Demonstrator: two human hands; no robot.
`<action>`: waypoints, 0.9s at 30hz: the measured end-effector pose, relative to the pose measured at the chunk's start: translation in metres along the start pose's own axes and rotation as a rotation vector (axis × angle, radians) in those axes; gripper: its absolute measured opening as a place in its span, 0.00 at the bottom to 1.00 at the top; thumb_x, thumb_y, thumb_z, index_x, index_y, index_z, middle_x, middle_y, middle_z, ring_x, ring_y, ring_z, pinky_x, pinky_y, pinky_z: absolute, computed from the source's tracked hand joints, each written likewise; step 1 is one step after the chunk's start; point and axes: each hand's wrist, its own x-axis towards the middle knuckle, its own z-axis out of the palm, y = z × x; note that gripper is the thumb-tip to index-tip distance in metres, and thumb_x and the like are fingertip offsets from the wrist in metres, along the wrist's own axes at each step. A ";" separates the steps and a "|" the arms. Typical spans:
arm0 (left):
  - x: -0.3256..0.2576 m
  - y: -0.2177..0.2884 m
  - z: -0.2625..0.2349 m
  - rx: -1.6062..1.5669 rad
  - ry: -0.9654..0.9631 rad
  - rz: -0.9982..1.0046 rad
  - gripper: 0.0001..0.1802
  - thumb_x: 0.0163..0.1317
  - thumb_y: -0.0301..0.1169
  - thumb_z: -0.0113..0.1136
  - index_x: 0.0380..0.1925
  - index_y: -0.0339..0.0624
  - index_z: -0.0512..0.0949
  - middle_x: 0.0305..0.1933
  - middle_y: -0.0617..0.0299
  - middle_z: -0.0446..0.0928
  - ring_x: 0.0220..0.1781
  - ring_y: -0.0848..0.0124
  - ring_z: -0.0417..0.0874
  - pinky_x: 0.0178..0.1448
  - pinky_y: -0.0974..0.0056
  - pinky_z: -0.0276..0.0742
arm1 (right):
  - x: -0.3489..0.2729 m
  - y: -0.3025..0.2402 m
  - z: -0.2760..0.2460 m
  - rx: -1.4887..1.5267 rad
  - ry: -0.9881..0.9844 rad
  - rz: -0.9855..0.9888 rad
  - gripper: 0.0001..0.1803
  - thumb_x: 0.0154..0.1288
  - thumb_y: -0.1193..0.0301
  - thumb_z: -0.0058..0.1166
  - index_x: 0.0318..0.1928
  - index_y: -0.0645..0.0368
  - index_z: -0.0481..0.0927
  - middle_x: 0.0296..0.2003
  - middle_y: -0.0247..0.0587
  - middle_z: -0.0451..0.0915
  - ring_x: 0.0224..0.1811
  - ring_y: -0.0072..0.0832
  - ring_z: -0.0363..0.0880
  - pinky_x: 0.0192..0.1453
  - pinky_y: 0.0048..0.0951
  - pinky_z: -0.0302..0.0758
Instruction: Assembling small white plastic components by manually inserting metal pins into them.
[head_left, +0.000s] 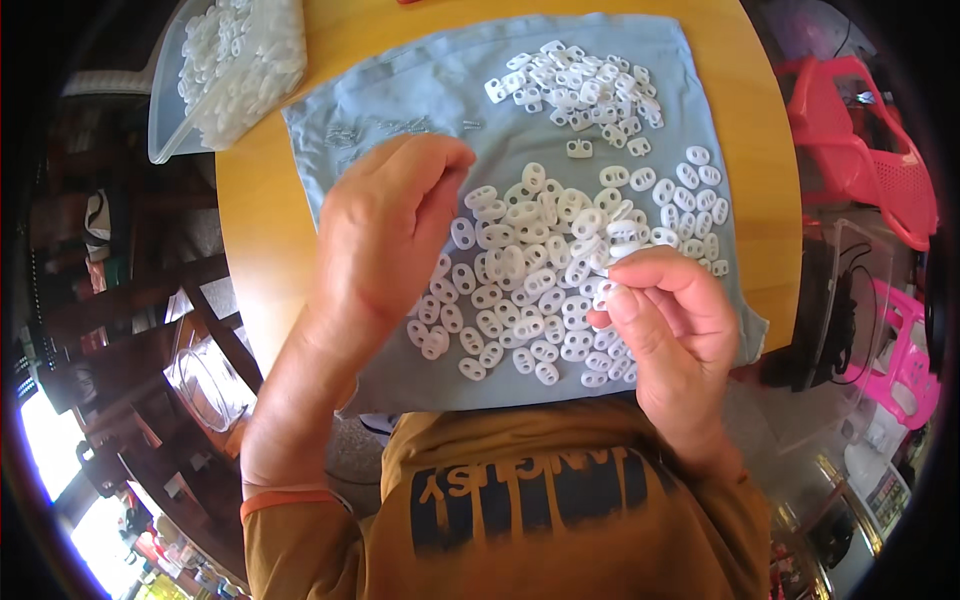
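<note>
My right hand pinches a white two-hole cord lock piece between thumb and forefinger, over the right side of a loose pile of white oval two-hole pieces. My left hand hovers left of that pile with its fingers curled in. Its fingertips are hidden, so whatever they hold does not show. Just beyond the left hand lie small metal springs in little groups. Farther back on the right is a heap of smaller white squarish pieces with holes.
A blue-grey cloth covers most of the round wooden table. At the far left stands a clear plastic tub with many white pieces. Assembled-looking ovals lie at the cloth's right. A red plastic chair stands beyond the table.
</note>
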 end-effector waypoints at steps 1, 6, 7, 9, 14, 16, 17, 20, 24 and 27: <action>0.004 -0.006 0.001 0.003 -0.005 -0.003 0.06 0.53 0.21 0.56 0.32 0.40 0.76 0.30 0.56 0.77 0.34 0.58 0.78 0.37 0.62 0.74 | 0.000 0.000 -0.001 0.005 0.002 0.004 0.09 0.63 0.84 0.48 0.44 0.68 0.72 0.37 0.37 0.72 0.37 0.17 0.71 0.43 0.20 0.72; 0.015 -0.016 -0.009 0.026 -0.131 0.021 0.08 0.55 0.20 0.56 0.35 0.38 0.78 0.33 0.59 0.76 0.34 0.67 0.77 0.38 0.68 0.71 | 0.003 -0.001 -0.007 0.020 -0.011 0.001 0.09 0.63 0.83 0.48 0.43 0.69 0.72 0.36 0.37 0.72 0.36 0.17 0.70 0.43 0.21 0.73; 0.019 -0.013 -0.014 -0.014 -0.158 -0.017 0.08 0.56 0.19 0.56 0.36 0.37 0.78 0.35 0.61 0.77 0.36 0.74 0.76 0.40 0.73 0.70 | 0.003 0.000 -0.009 0.022 -0.007 0.007 0.09 0.63 0.83 0.48 0.43 0.69 0.72 0.36 0.37 0.72 0.36 0.17 0.70 0.43 0.21 0.73; 0.026 -0.011 -0.019 -0.050 -0.141 -0.014 0.08 0.56 0.18 0.55 0.37 0.36 0.78 0.34 0.65 0.76 0.35 0.80 0.74 0.39 0.76 0.68 | 0.004 0.002 -0.012 0.030 0.004 0.004 0.09 0.62 0.83 0.48 0.43 0.69 0.72 0.36 0.38 0.72 0.36 0.17 0.71 0.41 0.21 0.73; 0.042 -0.007 -0.027 0.012 -0.151 0.011 0.07 0.55 0.18 0.57 0.35 0.36 0.78 0.32 0.65 0.75 0.32 0.78 0.73 0.37 0.75 0.68 | 0.006 0.002 -0.011 0.063 -0.017 -0.001 0.09 0.62 0.84 0.48 0.43 0.69 0.72 0.36 0.39 0.73 0.35 0.17 0.72 0.39 0.20 0.73; 0.045 -0.008 -0.023 0.093 -0.191 0.085 0.07 0.54 0.19 0.58 0.34 0.36 0.78 0.32 0.64 0.75 0.32 0.76 0.74 0.36 0.74 0.69 | 0.007 0.000 -0.011 0.082 -0.015 0.005 0.09 0.62 0.84 0.48 0.43 0.69 0.72 0.36 0.39 0.73 0.35 0.17 0.72 0.39 0.20 0.73; 0.046 -0.008 -0.021 0.175 -0.229 0.158 0.07 0.54 0.19 0.58 0.34 0.37 0.78 0.31 0.63 0.74 0.31 0.74 0.75 0.35 0.73 0.70 | 0.007 -0.001 -0.011 0.107 -0.023 0.028 0.09 0.62 0.83 0.49 0.43 0.69 0.72 0.36 0.39 0.73 0.34 0.17 0.72 0.39 0.20 0.73; 0.046 -0.012 -0.016 0.214 -0.256 0.227 0.06 0.52 0.20 0.58 0.32 0.38 0.78 0.30 0.61 0.74 0.30 0.68 0.76 0.33 0.69 0.71 | 0.006 -0.003 -0.010 0.144 -0.019 0.071 0.09 0.62 0.83 0.49 0.43 0.69 0.72 0.35 0.38 0.74 0.34 0.17 0.73 0.39 0.20 0.73; 0.045 -0.017 -0.010 0.209 -0.269 0.219 0.05 0.51 0.22 0.58 0.30 0.38 0.77 0.30 0.59 0.74 0.34 0.61 0.76 0.37 0.63 0.71 | 0.006 -0.003 -0.010 0.172 -0.016 0.095 0.09 0.63 0.82 0.49 0.44 0.68 0.72 0.34 0.37 0.74 0.34 0.17 0.72 0.39 0.19 0.73; 0.046 -0.017 -0.008 0.231 -0.260 0.211 0.05 0.51 0.26 0.58 0.30 0.40 0.77 0.31 0.59 0.75 0.38 0.56 0.75 0.43 0.57 0.70 | 0.006 -0.004 -0.010 0.176 -0.037 0.123 0.09 0.63 0.82 0.49 0.44 0.68 0.72 0.34 0.37 0.74 0.34 0.16 0.72 0.39 0.19 0.72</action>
